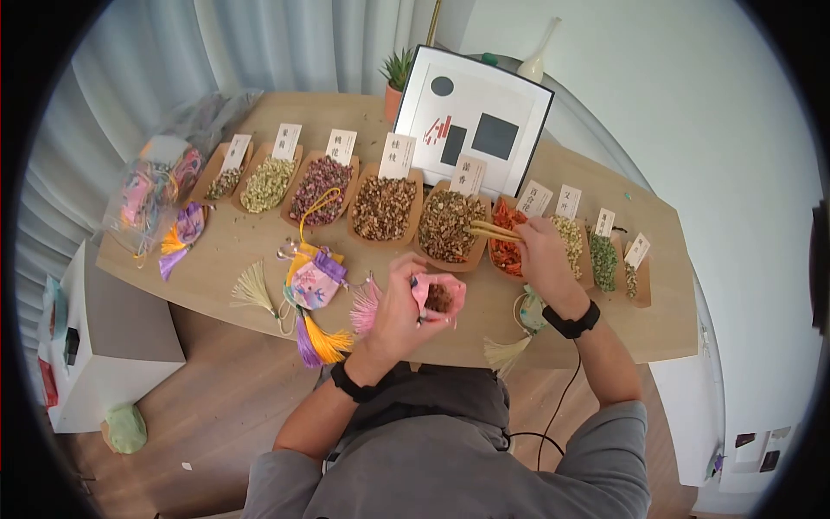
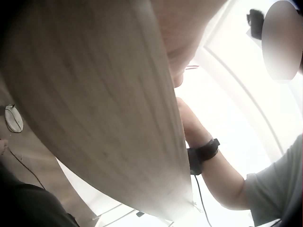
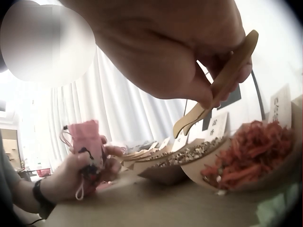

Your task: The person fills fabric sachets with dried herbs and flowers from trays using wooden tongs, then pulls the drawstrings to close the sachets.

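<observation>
Looks like the filling step to me, maybe partway through. Got a pink pouch (image 1: 456, 296) gripped in the left hand (image 1: 396, 307), mouth up over the near side of the desk (image 1: 216, 251), with some brown filling (image 1: 439, 299) showing inside. Also pinching wooden tongs (image 1: 496, 231) with the right hand (image 1: 546, 259), pointing the tips left over the right-hand side of the mixed herbs (image 1: 450, 223), just beside the orange-red strips (image 1: 506, 253). Can't tell about contact with the herbs, or about anything caught between the tips. Would guess at fetching a pinch for the pouch, so next up: squeeze the tongs on a small bit, lift clear of the tray (image 1: 468, 262), swing back toward the body and let go right over the pouch mouth. Don't tilt or crush the pouch meanwhile, or risk spilling the lot. Worth going easy around the orange-red strips too, being so close.
</observation>
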Available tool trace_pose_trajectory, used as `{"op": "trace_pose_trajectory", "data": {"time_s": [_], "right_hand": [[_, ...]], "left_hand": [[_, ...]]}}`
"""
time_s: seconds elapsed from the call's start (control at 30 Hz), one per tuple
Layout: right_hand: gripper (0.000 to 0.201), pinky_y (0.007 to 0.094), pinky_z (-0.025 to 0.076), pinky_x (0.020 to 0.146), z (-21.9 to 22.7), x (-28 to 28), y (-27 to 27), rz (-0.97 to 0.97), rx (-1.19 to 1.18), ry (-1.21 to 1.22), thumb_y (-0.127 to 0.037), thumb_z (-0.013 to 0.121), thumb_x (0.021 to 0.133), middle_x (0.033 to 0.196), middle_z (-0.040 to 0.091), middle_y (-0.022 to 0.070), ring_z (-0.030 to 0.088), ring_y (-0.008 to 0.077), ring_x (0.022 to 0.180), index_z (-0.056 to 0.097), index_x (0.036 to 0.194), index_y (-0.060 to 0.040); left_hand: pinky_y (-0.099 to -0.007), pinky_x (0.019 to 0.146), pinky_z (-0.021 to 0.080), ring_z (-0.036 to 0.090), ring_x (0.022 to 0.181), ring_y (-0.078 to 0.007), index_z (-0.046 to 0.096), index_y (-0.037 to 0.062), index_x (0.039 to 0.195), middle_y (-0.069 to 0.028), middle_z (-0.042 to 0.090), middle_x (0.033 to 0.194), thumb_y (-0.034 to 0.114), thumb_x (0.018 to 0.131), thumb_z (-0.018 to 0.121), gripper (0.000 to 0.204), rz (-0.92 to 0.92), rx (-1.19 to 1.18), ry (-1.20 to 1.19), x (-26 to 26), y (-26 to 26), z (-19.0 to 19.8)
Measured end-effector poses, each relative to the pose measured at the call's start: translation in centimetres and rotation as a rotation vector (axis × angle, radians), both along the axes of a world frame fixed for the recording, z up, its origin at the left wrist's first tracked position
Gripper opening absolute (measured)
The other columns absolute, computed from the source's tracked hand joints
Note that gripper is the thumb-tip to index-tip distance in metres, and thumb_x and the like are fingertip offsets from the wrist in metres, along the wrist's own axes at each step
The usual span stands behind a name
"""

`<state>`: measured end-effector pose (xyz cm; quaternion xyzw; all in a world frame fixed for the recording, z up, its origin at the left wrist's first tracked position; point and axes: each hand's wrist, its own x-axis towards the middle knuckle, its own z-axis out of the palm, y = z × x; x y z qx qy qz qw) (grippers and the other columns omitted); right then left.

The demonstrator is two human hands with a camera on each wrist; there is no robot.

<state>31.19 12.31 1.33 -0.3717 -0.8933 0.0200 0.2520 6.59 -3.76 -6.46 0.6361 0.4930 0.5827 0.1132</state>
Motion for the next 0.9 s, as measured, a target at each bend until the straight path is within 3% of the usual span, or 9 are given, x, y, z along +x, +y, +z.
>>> {"op": "trace_pose_trajectory", "data": {"time_s": [0.03, 0.27, 0.4, 0.47, 0.57, 0.63, 0.77, 0.83, 0.9], "right_hand": [[0.022, 0.0489, 0.055, 0.091, -0.5, 0.4, 0.1, -0.012, 0.045, -0.058, 0.006, 0.073, 0.088, 0.104, 0.066, 0.0188, 0.066, 0.0408, 0.104, 0.072, 0.11, 0.003], [0.02, 0.049, 0.05, 0.094, -1.2, 2.3, 0.2, -0.125, 0.198, -0.28, 0.0, 0.069, 0.085, 0.101, 0.066, 0.0139, 0.065, 0.0355, 0.106, 0.072, 0.104, -0.0041], [0.022, 0.0489, 0.049, 0.095, 0.1, 1.4, -1.4, -0.128, 0.229, -0.215, -0.003, 0.072, 0.087, 0.104, 0.067, 0.0147, 0.065, 0.0352, 0.107, 0.072, 0.109, -0.0033], [0.028, 0.047, 0.049, 0.096, 4.1, -0.5, -5.1, 0.038, 0.264, 0.044, -0.012, 0.077, 0.089, 0.109, 0.069, 0.0159, 0.066, 0.0357, 0.106, 0.072, 0.115, -0.003], [0.037, 0.0452, 0.049, 0.096, 7.3, -2.6, -10.6, 0.245, 0.017, 0.164, -0.02, 0.081, 0.089, 0.111, 0.07, 0.0169, 0.068, 0.0368, 0.103, 0.071, 0.12, -0.0026], [0.035, 0.0462, 0.049, 0.091, 8.0, -4.1, -12.9, 0.362, -0.005, 0.212, -0.022, 0.081, 0.087, 0.103, 0.07, 0.0152, 0.068, 0.0361, 0.097, 0.069, 0.115, -0.0037], [0.027, 0.0477, 0.049, 0.086, 6.4, -4.6, -12.2, 0.29, 0.0, 0.143, -0.019, 0.08, 0.088, 0.097, 0.069, 0.0123, 0.068, 0.0333, 0.096, 0.067, 0.107, -0.0053], [0.021, 0.048, 0.049, 0.084, 6.7, -4.2, -11.2, 0.293, 0.018, 0.207, -0.016, 0.078, 0.089, 0.094, 0.068, 0.0104, 0.068, 0.0323, 0.095, 0.065, 0.102, -0.0061], [0.019, 0.0477, 0.049, 0.082, 7.1, -3.4, -10.9, 0.278, -0.03, 0.212, -0.015, 0.077, 0.089, 0.093, 0.068, 0.0113, 0.069, 0.0337, 0.092, 0.066, 0.102, -0.0057]], "left_hand": [[-0.0413, 0.108, 0.049, 0.058, 0.126, -0.0299, 0.04, 0.0056, 0.136, -0.0206, 0.05, 0.142, 0.005, 0.076, 0.099, 0.085, -0.016, -0.061, 0.014, -0.3, -1.2, 2.0], [-0.0377, 0.102, 0.054, 0.063, 0.121, -0.0254, 0.03, 0.0066, 0.14, -0.0222, 0.045, 0.146, 0.005, 0.072, 0.103, 0.1, -0.135, -0.116, -0.049, -0.3, -2.8, 2.3], [-0.0364, 0.098, 0.057, 0.063, 0.119, -0.022, 0.029, 0.0065, 0.139, -0.0207, 0.042, 0.149, 0.009, 0.072, 0.104, 0.101, -0.101, -0.055, -0.041, 0.8, -2.3, 2.0], [-0.0371, 0.099, 0.056, 0.062, 0.12, -0.0223, 0.03, 0.0064, 0.138, -0.0199, 0.042, 0.148, 0.01, 0.072, 0.104, 0.099, -0.114, -0.072, -0.098, 1.0, -2.1, 2.4], [-0.0377, 0.101, 0.056, 0.061, 0.121, -0.0231, 0.029, 0.0058, 0.141, -0.019, 0.042, 0.147, 0.013, 0.072, 0.105, 0.103, -0.027, 0.074, 0.01, 1.5, -2.1, 4.2], [-0.0402, 0.105, 0.058, 0.068, 0.124, -0.026, 0.027, 0.0037, 0.14, -0.0226, 0.054, 0.143, 0.0, 0.077, 0.099, 0.095, -0.01, -0.063, -0.156, 2.2, -2.6, 5.8], [-0.0427, 0.113, 0.054, 0.064, 0.131, -0.0265, 0.024, 0.004, 0.146, -0.02, 0.054, 0.145, 0.0, 0.077, 0.1, 0.103, 0.011, -0.096, -0.015, 2.4, -2.3, 5.4], [-0.0441, 0.116, 0.051, 0.064, 0.133, -0.0278, 0.025, 0.003, 0.156, -0.0183, 0.053, 0.149, 0.007, 0.079, 0.101, 0.109, -0.353, -0.018, -0.308, 2.3, -2.1, 5.7], [-0.0443, 0.117, 0.051, 0.064, 0.135, -0.028, 0.029, 0.0024, 0.158, -0.0183, 0.054, 0.151, 0.011, 0.081, 0.1, 0.106, -0.373, -0.07, -0.316, 0.0, -2.9, 6.3]]}}
